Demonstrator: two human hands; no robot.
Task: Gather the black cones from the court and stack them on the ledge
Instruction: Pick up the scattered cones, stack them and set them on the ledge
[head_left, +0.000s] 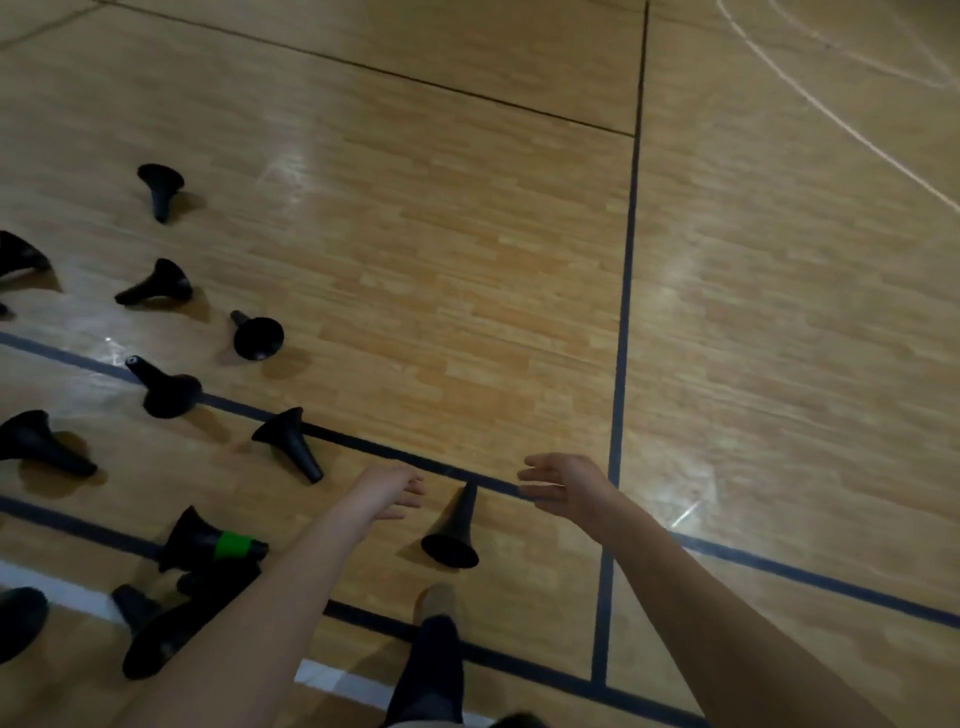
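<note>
Wooden court floor (467, 260) fills pretty much the whole view, shiny planks crossed by dark lines (626, 291). The nearest cone (451, 530) lies tipped over on the floor right between both arms, with its wide mouth facing the person and its narrow tip pointing away, ending right at one of the dark lines. The left hand (392, 491) hovers just beside it, fingers loose and a bit spread, holding nothing and not touching the cone as far as I can see. The right hand (558, 486) is on the other side near the tip, also relaxed with fingers apart, empty. The other black cones are scattered over the left side of the court, all on their sides and pointing every which way: a far cone (161, 189) up top, one lying across a dark line (163, 389), another (291, 441) just left of the left hand. A green-banded cone (213, 543) sits by a small heap (156, 634) at the bottom left, partly hidden under the left forearm. A shoe (436, 603) and a dark trouser leg (431, 670) poke in at the bottom, just below the nearest cone.
</note>
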